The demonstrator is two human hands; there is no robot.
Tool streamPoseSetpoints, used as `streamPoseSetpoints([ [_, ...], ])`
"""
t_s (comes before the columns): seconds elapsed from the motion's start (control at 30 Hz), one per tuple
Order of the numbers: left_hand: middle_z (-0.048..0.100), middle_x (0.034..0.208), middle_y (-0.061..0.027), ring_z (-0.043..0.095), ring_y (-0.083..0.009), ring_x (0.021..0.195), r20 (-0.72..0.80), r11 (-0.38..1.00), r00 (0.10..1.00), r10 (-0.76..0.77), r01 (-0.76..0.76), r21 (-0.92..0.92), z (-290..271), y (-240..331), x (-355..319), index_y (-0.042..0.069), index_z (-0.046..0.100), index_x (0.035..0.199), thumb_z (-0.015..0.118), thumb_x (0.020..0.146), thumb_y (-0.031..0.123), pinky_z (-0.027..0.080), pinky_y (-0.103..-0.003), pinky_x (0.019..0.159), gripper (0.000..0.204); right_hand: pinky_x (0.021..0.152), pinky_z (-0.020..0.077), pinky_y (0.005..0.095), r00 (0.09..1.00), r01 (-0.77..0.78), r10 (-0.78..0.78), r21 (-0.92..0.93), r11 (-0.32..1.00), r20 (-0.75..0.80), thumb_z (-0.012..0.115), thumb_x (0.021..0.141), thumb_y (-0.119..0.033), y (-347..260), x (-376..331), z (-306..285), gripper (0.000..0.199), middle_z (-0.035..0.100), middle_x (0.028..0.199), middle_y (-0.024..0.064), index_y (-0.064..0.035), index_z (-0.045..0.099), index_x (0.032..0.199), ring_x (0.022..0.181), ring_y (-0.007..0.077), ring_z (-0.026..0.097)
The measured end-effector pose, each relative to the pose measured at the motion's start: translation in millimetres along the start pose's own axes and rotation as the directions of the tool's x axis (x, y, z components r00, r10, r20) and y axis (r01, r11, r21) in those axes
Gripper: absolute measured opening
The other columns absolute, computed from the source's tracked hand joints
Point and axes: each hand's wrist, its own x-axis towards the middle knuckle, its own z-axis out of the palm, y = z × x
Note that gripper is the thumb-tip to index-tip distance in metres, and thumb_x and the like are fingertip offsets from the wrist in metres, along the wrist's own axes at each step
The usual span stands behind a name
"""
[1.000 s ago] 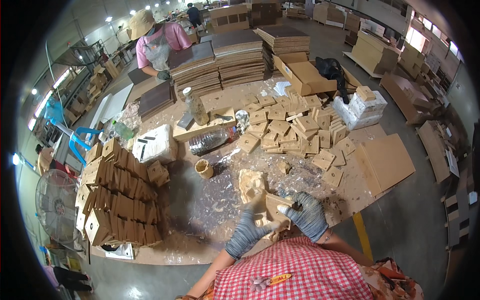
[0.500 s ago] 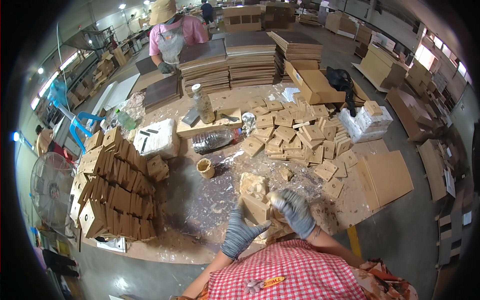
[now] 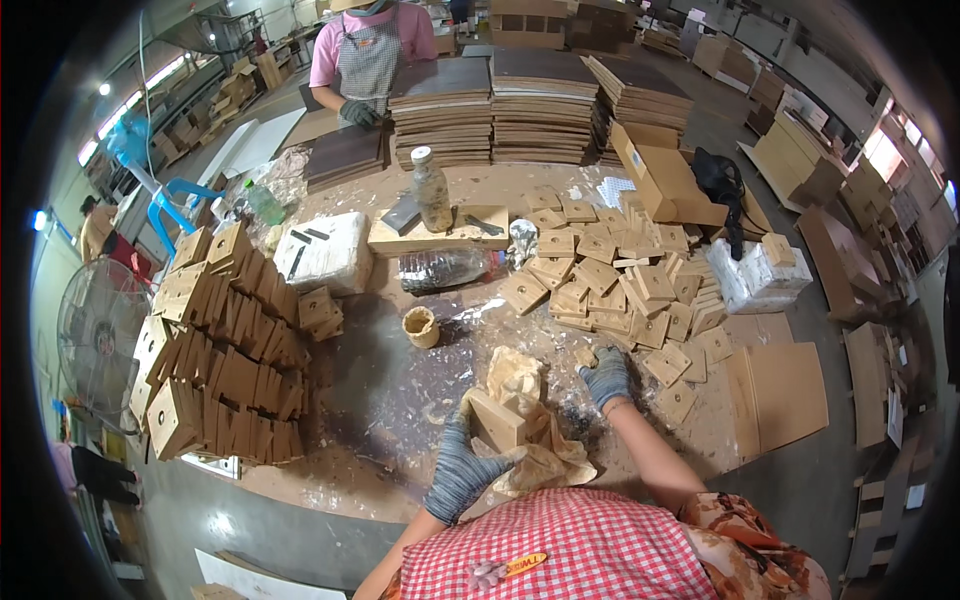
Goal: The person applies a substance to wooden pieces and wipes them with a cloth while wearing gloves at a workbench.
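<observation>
My gloved left hand (image 3: 462, 468) grips a small square wooden block (image 3: 496, 420), held over a crumpled tan rag (image 3: 530, 440) on the glue-stained table (image 3: 400, 400). My gloved right hand (image 3: 605, 376) reaches forward to the near edge of a pile of flat square wooden pieces (image 3: 620, 280) and touches one of them. A small round tan cup (image 3: 421, 326) stands just beyond the rag, to the left.
Stacked wooden blocks (image 3: 220, 340) fill the table's left side. A bottle (image 3: 432, 190) stands on a board, a clear bottle (image 3: 445, 268) lies beside it. A person in pink (image 3: 365, 50) works at tall board stacks (image 3: 530, 100). A fan (image 3: 95, 340) stands at left.
My right hand has left the block and rag and reached forward-right to the pile of squares. My left hand still holds the block. The view has tilted closer to the table.
</observation>
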Motion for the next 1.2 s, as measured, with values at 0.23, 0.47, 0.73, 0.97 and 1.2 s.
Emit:
streamPoseSetpoints([
  [0.23,0.046,0.129,-0.0205,0.046,-0.0289,0.122,-0.061,0.99,0.991,0.115,-0.11,0.094,8,-3,12,-0.004,0.026,0.141,0.087,0.063,0.034,0.04,-0.038,0.103,0.107,0.09,0.0458,0.0378,0.991,0.134,-0.118,0.514,0.847,-0.065,0.073,0.074,-0.025,-22,-10,-39,0.04,0.061,0.104,0.0176,-0.0007,0.065,0.104,0.1,0.03,0.057],
  [0.47,0.05,0.126,-0.0147,0.051,-0.0228,0.113,-0.138,0.979,0.974,0.18,-0.164,0.118,10,-6,22,-0.001,0.03,0.141,0.089,0.062,0.027,0.042,-0.037,0.098,0.103,0.086,0.0469,0.0376,0.768,0.635,-0.596,0.397,0.663,-0.233,0.075,0.073,-0.02,-129,-86,-144,0.038,0.062,0.105,0.0085,-0.009,0.067,0.109,0.099,0.0246,0.056],
  [0.73,0.049,0.127,-0.0129,0.05,-0.0226,0.114,-0.122,0.955,0.956,0.267,-0.246,0.164,12,5,21,0.0,0.031,0.141,0.089,0.06,0.025,0.042,-0.036,0.097,0.103,0.084,0.0463,0.0373,0.705,0.703,-0.682,0.327,0.632,-0.198,0.074,0.071,-0.015,-139,-96,-149,0.041,0.06,0.1,0.0054,-0.0121,0.068,0.111,0.094,0.025,0.056],
  [0.97,0.048,0.128,-0.0138,0.049,-0.0239,0.117,-0.118,0.961,0.97,0.214,-0.187,0.203,6,16,16,0.001,0.03,0.142,0.089,0.06,0.026,0.041,-0.037,0.1,0.104,0.083,0.0477,0.0351,0.775,0.627,-0.551,0.487,0.608,-0.31,0.073,0.076,-0.019,-123,-95,-129,0.038,0.061,0.105,0.0091,-0.0093,0.065,0.112,0.095,0.0221,0.057],
  [1.2,0.047,0.129,-0.0151,0.049,-0.0248,0.117,-0.11,0.968,0.973,0.202,-0.182,0.173,6,11,13,0.0,0.029,0.142,0.09,0.06,0.027,0.041,-0.037,0.101,0.105,0.089,0.0492,0.0322,0.905,-0.388,-0.162,0.919,0.064,0.393,0.067,0.081,-0.025,-118,-89,-127,0.042,0.061,0.11,0.0085,0.0007,0.058,0.113,0.104,0.0189,0.058],
])
